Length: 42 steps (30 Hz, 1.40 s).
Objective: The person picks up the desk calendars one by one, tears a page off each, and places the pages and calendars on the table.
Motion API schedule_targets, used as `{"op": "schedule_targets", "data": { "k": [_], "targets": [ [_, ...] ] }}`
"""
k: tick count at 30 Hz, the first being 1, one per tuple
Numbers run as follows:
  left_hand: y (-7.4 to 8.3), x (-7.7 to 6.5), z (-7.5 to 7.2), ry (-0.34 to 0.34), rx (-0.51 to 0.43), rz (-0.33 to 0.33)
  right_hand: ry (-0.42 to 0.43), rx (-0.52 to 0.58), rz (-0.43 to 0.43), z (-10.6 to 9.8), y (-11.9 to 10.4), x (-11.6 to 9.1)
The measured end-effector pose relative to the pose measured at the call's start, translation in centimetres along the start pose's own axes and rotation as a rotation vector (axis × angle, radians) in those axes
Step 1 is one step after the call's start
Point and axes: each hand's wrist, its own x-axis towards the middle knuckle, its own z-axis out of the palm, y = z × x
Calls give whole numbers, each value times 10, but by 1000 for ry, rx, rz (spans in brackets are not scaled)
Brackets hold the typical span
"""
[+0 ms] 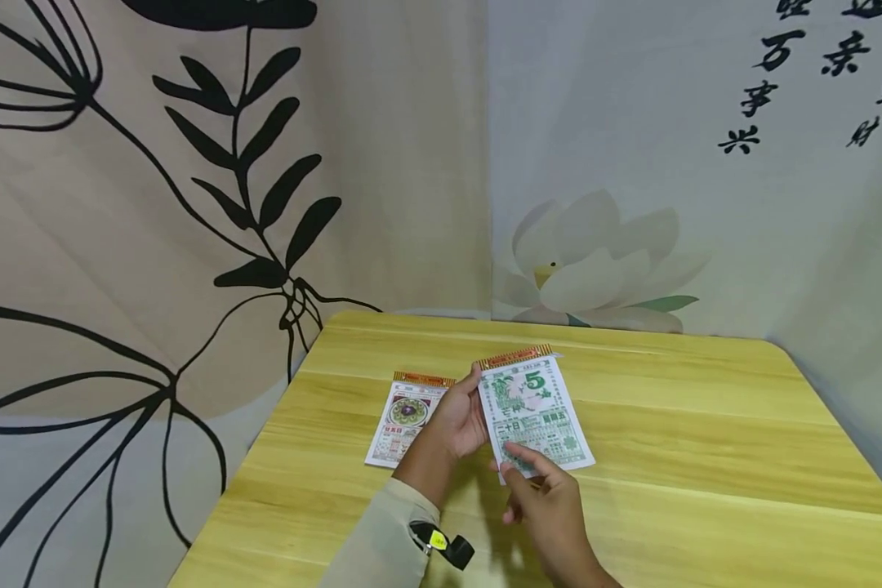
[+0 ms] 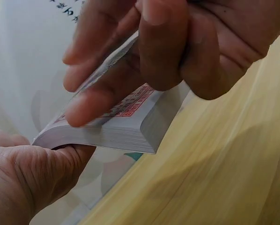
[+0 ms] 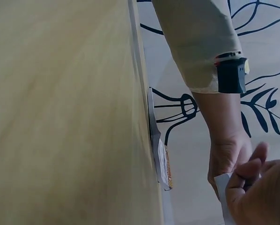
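A tear-off calendar pad with a green-printed top page and a red-and-gold header is tilted up above the table. My left hand grips its upper left edge. At its lower left corner, my right hand pinches the page, thumb and fingers close together. In the left wrist view a thin page stands raised among the right fingers, apart from the thick stack, where red print shows beneath. The right wrist view shows the pad's edge between both hands.
A second calendar pad with a round picture lies on the wooden table, left of the held one and partly behind the left hand. Printed curtains hang behind the table. A strap with a black device sits on the left sleeve.
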Motion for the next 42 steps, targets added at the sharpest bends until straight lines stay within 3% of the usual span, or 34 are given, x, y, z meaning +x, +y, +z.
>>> {"op": "schedule_targets", "data": {
  "k": [5,17,29,42],
  "targets": [
    [0,0,0,19,2,9,3,-8,-46,1,0,3],
    [-2,0,-3,10,10,14,-20,97,-23,5,-2,5],
    [0,1,-4,1,-10,-4,-76,306,13,1,-23,8],
    [2,0,-5,35,3,-29,-103,327,-5,-2,-30,9]
  ]
}}
